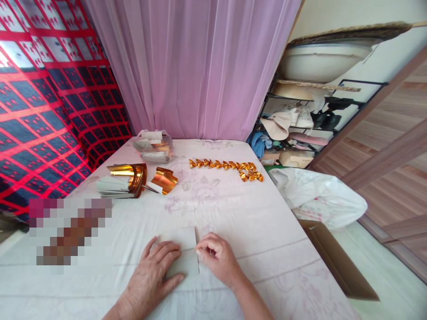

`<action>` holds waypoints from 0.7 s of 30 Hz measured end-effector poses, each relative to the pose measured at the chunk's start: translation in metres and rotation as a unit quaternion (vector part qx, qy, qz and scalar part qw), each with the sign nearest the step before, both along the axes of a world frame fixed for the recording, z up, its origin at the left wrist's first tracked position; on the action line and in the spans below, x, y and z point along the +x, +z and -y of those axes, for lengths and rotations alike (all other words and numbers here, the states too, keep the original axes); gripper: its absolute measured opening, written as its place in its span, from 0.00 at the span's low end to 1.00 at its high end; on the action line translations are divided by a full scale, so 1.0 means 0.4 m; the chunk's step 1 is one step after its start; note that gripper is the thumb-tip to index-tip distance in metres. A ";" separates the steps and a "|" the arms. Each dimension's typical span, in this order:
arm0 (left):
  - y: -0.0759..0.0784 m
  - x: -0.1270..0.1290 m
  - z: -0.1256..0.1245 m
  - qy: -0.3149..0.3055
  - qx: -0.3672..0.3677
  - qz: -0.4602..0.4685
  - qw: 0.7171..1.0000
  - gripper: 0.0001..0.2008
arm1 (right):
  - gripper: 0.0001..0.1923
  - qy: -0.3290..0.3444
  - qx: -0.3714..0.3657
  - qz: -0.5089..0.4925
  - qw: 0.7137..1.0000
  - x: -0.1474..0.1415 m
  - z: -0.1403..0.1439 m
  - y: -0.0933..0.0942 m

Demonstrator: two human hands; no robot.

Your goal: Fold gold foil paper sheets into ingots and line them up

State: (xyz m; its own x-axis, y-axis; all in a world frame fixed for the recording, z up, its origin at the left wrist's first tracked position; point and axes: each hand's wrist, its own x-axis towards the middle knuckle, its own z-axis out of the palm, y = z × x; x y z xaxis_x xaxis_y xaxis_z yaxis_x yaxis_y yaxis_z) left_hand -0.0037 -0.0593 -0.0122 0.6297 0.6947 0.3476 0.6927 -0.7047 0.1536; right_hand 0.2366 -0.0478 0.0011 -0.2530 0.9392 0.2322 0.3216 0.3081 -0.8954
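A pale grey sheet of paper [186,264] lies flat on the table near its front, with a crease running across its middle. My left hand [151,269] rests on the paper's left side, palm down and fingers stretched out. At the right edge, level with the crease, the thumb and forefinger of my right hand [218,258] pinch the paper. Farther back, a stack of gold foil paper [136,180] shows pale backs, and a smaller curled pile of gold foil sheets [165,180] is beside it. Several folded gold foil pieces [225,165] form a row on the right.
A clear plastic bag of paper [153,146] stands at the table's back left. The flowered tablecloth [216,213] covers the table. Beyond its right edge are a white plastic bag [327,195], an open cardboard box [336,258] and a loaded shelf rack [353,83]. A blurred patch hides the left side.
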 end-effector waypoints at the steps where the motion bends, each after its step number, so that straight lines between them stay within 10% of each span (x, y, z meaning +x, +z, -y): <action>1: -0.001 0.000 -0.001 -0.001 0.000 0.002 1.000 0.18 | 0.07 0.001 0.000 -0.003 1.000 0.002 0.000 -0.001; 21: 0.010 0.020 0.003 0.018 -0.007 0.023 1.000 0.16 | 0.11 -0.007 -0.023 0.109 0.994 -0.017 0.010 0.008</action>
